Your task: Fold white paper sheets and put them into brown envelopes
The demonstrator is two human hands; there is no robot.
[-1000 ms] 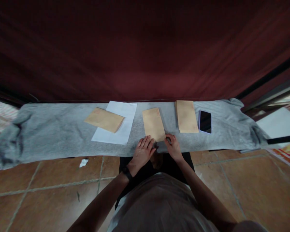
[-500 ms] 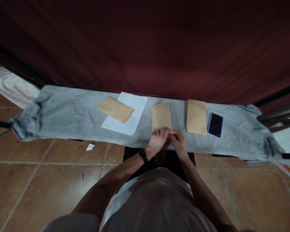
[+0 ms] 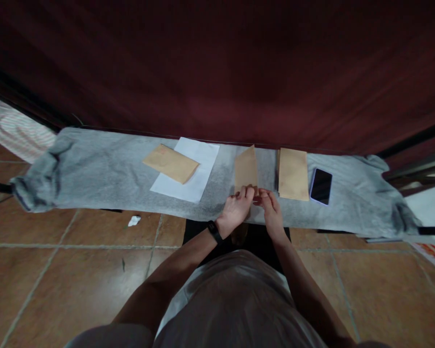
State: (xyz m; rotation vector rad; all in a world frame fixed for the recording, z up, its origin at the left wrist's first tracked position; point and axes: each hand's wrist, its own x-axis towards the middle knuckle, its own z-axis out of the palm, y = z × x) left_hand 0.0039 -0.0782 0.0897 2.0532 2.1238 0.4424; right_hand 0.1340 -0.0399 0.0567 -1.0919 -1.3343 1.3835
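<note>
A brown paper envelope (image 3: 246, 166) is tilted up in front of me, its near end between my hands. My left hand (image 3: 236, 209) has its fingers curled over that near end and grips it. At the near right corner, my right hand (image 3: 271, 207) touches the paper with thumb and fingers pinched together. The fingers partly hide the envelope's near edge. To the right lies a stack of brown envelopes (image 3: 293, 174). Over on the left, another brown envelope (image 3: 171, 163) rests across a white sheet of paper (image 3: 203, 166).
A grey cloth (image 3: 101, 169) covers the narrow bench. Right of the stack lies a phone (image 3: 321, 186) with a purple edge. A dark red curtain (image 3: 217, 72) hangs behind the bench. On the tiled floor (image 3: 94, 280) is a white scrap (image 3: 134, 221).
The envelope in my hands has lifted and turned, so it looks narrower and stands at an angle. Both hands have moved slightly away from me, and the right hand's fingers have shifted at the corner.
</note>
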